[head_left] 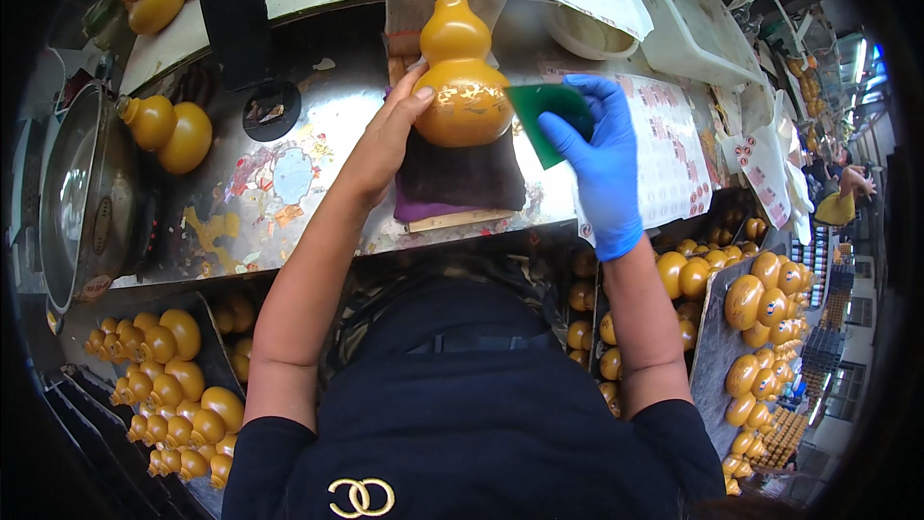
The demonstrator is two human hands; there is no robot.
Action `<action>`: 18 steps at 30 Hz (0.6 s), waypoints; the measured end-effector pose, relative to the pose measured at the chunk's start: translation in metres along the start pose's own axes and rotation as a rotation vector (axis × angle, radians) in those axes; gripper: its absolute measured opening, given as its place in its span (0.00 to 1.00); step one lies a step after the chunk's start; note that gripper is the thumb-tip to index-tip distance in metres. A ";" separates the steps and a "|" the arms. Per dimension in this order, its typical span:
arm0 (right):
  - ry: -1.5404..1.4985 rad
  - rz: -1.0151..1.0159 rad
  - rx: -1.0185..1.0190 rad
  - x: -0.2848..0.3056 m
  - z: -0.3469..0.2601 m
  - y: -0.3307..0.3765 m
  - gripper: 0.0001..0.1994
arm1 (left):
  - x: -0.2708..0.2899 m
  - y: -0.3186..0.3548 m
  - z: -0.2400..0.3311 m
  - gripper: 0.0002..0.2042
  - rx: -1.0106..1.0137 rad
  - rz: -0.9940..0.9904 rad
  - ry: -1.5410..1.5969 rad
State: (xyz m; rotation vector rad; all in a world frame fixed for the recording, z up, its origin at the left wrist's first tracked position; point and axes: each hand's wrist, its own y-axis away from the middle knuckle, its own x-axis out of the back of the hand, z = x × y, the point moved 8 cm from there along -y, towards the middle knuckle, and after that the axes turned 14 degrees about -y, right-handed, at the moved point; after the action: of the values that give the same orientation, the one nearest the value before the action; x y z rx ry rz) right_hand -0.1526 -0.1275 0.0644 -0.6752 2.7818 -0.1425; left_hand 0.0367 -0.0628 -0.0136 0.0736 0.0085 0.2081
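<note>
The amber gourd bottle [460, 72] lies on a dark folded cloth [462, 173] on the metal surface [289, 183], its long axis running away from the person, neck pointing to the far edge. The bare left hand [385, 140] steadies its flank, fingers pressed on but not closed round. The gloved right hand [602, 159] has its grip clamped on a green scraper [549, 116] touching the belly; firm, even strokes while the left prevents rolling would likely serve best.
</note>
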 end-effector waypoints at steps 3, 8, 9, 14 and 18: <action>0.027 -0.140 -0.071 -0.014 -0.012 -0.014 0.16 | -0.004 -0.001 0.006 0.32 0.011 0.022 -0.013; 0.225 -0.430 0.040 -0.041 0.000 -0.043 0.16 | -0.007 0.000 0.004 0.29 0.025 0.061 -0.016; 0.292 -0.467 0.081 -0.045 0.001 -0.049 0.16 | -0.006 0.000 0.004 0.28 0.032 0.065 -0.001; 0.332 -0.476 0.150 -0.044 0.003 -0.076 0.16 | -0.008 0.001 0.008 0.27 0.007 0.076 0.030; 0.310 -0.596 0.129 -0.059 -0.007 -0.078 0.16 | -0.007 0.001 0.005 0.27 -0.009 0.054 0.059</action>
State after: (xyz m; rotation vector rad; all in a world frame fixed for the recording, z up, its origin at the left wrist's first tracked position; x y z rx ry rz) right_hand -0.0701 -0.1686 0.0973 -1.5387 2.7154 -0.5808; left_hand 0.0299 -0.0639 -0.0084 0.0591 0.0642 0.2646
